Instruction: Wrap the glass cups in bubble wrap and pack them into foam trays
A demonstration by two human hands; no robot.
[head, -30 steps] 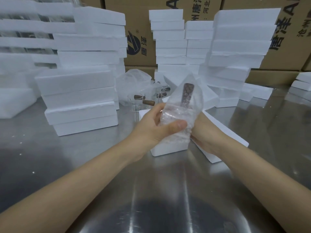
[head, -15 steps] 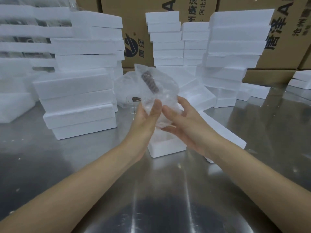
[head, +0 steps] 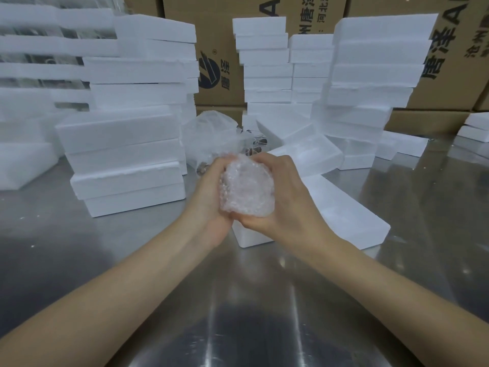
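Bubble wrap, clear and crinkled, covers the whole of the bundle (head: 246, 189) that the person holds above the steel table (head: 79, 247), over the near end of an open foam tray (head: 344, 207). On the left, the left hand (head: 211, 192) curls its fingers round the bundle's side and far edge, gripping it; on the right, the right hand (head: 285, 197) does the same, its fingers closed over the top and its thumb tucked under the near edge, so the wrapped glass cup sits clamped between both palms. The cup itself cannot be made out through the layers; only a rounded, lumpy, whitish mass shows, glinting where the film catches the light. By the look of it the bundle should be light, soft and springy on the outside but rigid and breakable within, and the plastic skin is probably slick, so a broad cupped hold round its middle seems safer than a fingertip pinch at a loose fold, which could let the wrap unroll. Squeezing hard looks unwise. Behind the hands lie more loose wrap (head: 211, 133) and what seem to be unwrapped cups (head: 254, 144), with stacks of white foam trays (head: 127, 160) to the left and right and cardboard cartons (head: 211, 49) at the back.
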